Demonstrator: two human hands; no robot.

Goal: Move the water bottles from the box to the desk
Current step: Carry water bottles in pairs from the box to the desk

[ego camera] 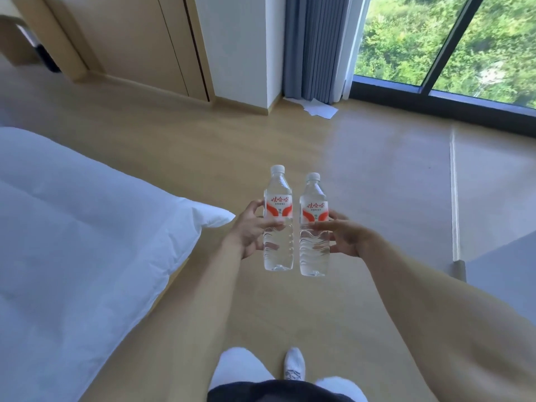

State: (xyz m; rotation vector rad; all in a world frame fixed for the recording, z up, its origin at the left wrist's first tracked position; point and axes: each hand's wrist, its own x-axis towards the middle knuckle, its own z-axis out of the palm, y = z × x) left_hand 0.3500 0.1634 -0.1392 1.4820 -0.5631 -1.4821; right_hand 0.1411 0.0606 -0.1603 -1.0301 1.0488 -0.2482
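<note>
I carry two clear water bottles with white caps and red-and-white labels, upright and side by side over the wooden floor. My left hand [249, 231] grips the left bottle [278, 198] around its middle. The right bottle [314, 253] is held the same way by my right hand [345, 237]. The two bottles stand a small gap apart. No box and no desk top show plainly in this view.
A bed with white bedding [72, 227] fills the left side. Wooden cabinets [130, 44] line the far wall, beside a grey curtain [316, 47] and a large window [441, 42]. White papers [320, 110] lie on the floor by the curtain. A pale surface edge [493, 256] sits at right.
</note>
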